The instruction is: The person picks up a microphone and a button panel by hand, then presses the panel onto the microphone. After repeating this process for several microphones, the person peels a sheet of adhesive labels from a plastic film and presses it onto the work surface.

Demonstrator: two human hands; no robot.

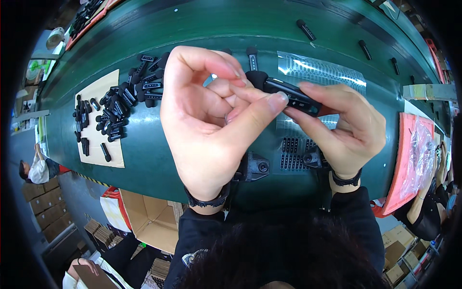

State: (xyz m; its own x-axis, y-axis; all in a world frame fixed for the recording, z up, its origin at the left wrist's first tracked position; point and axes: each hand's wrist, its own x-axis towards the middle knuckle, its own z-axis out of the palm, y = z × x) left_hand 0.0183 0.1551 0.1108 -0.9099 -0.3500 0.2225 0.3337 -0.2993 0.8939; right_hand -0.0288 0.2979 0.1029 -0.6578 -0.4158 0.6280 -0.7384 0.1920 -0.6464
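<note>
A small black clip-on microphone (275,86) with a round foam windscreen is held between both hands above the green table (159,139). My left hand (199,120) pinches it with thumb and forefinger near the foam end, the thumb lying on its front face. At the other end, the thumb and fingers of my right hand (353,115) grip its body. Whether a small sticker sits under the left thumb I cannot tell. Behind the hands lies a clear sticker sheet (332,72); a sheet with several black labels (291,161) lies below, partly covered by my right hand.
Many similar microphones (115,103) lie heaped at left, partly on a cardboard sheet (108,154). Another microphone (252,60) lies just beyond my hands, and a few sit on the far belt (305,30). A red crate (404,159) stands at right, an open carton (149,212) lower left. Other people are nearby.
</note>
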